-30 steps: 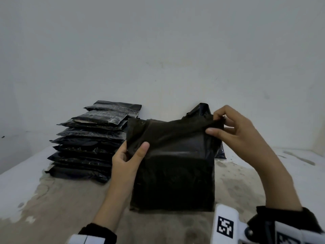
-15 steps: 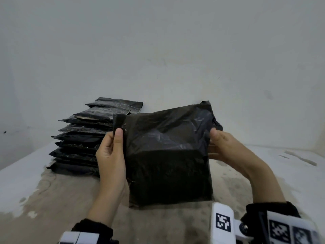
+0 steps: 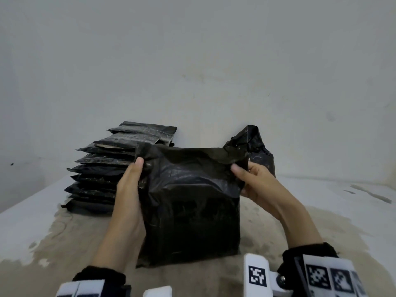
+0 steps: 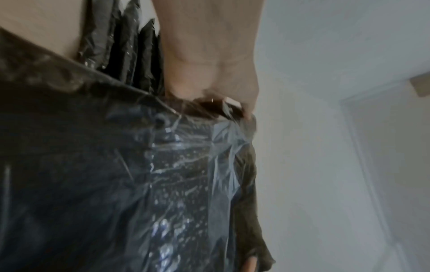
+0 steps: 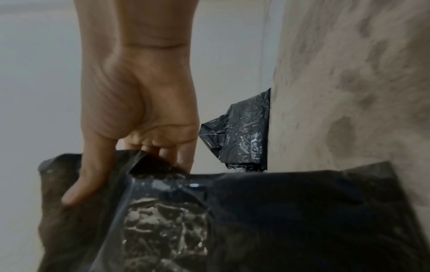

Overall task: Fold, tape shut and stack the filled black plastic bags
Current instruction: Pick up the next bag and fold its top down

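glossy crinkled plastic bag (image 3: 192,211) (black), rough table (image 3: 64,243)

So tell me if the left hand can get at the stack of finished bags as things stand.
Probably not right away: the left hand is pinching the upper left edge of the bag being folded. The stack sits just beyond it with nothing between, so letting go would free the way.
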